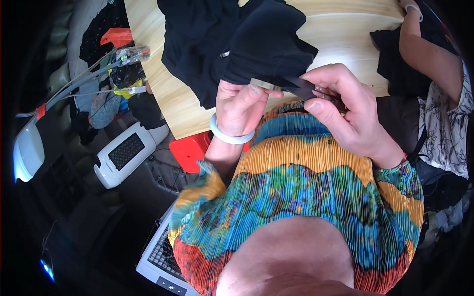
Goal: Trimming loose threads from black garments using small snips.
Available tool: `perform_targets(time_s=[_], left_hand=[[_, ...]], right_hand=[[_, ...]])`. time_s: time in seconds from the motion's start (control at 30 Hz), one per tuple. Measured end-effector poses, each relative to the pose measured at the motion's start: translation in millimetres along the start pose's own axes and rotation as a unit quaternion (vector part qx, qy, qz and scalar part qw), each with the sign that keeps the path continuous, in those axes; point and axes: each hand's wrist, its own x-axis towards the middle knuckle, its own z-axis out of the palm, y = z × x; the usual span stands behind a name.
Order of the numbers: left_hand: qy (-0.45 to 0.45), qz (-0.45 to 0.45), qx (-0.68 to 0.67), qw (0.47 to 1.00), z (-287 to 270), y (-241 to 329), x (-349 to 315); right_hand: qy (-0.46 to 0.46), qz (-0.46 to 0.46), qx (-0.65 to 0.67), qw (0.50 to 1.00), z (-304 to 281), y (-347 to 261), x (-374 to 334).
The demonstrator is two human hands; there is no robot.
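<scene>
Black cloth (266, 42) lies bunched over the near part of the wooden table and hangs past its edge. My left hand (240, 108), with a pale bangle on its wrist, pinches the cloth's near edge. My right hand (348, 108) is closed on dark thread snips (302, 88), which point left toward the left fingertips. A pale, shiny gold strip (265, 84) shows at those fingertips; whether it is a blade or a tag I cannot tell. A small light spot (225, 54) shows on the cloth.
The light wood table (345, 39) spans the top. At the right, another person's arm (429, 56) rests by dark cloth (395, 54). A red stool (190, 150) stands below the table's left edge. Left are a white device (129, 154), cables (81, 81) and heaped bags and cloth (103, 106).
</scene>
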Motion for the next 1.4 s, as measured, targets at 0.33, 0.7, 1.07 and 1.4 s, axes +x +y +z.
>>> perform_targets(time_s=[0.33,0.7,1.07,1.4], left_hand=[[-0.014,0.022,-0.011,1.0,0.2,-2.5,0.0],[0.01,0.001,-0.016,1.0,1.5,-4.9,0.7],[0.013,-0.022,-0.031,0.999,1.4,-5.4,-0.3],[-0.019,-0.02,-0.065,0.998,-11.9,-9.7,-1.9]], right_hand=[[-0.069,0.021,-0.03,0.997,-2.6,6.2,1.5],[-0.037,-0.013,-0.052,0.998,1.6,11.8,3.9],[0.056,-0.034,-0.019,0.998,6.6,13.7,6.6],[0.144,-0.03,0.066,0.987,-5.1,20.4,15.9]])
